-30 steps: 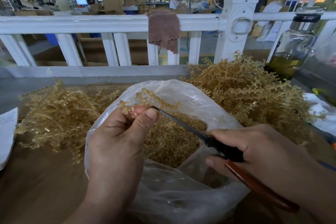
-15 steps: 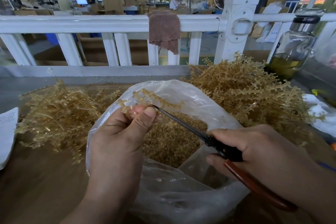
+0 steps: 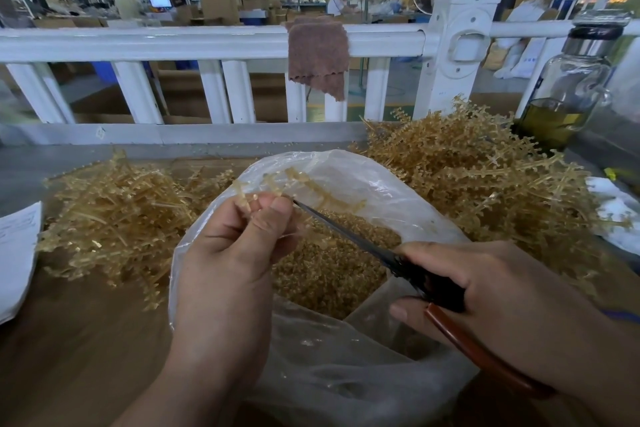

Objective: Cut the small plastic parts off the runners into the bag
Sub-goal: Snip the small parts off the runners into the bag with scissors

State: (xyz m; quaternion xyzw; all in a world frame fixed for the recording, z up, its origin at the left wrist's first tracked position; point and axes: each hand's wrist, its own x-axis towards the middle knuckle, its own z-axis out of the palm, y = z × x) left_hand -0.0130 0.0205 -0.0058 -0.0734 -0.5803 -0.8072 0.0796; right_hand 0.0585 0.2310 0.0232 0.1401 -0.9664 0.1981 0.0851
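Note:
My left hand (image 3: 232,263) pinches a thin amber plastic runner (image 3: 308,185) between thumb and fingers, above the open mouth of a clear plastic bag (image 3: 398,198). The bag holds a heap of small amber cut parts (image 3: 332,270). My right hand (image 3: 498,302) grips scissors (image 3: 349,230) with dark blades and red-brown handles. The blade tips reach my left thumb, right at the runner.
A loose pile of amber runners (image 3: 117,218) lies to the left of the bag, and a taller pile (image 3: 474,177) to the right. A white railing (image 3: 207,42) with a brown cloth (image 3: 318,55) runs behind. A glass bottle (image 3: 571,87) stands far right, white paper (image 3: 15,260) far left.
The runner has shifted slightly in my left fingers. The scissors stay pointed at it, both hands nearly still.

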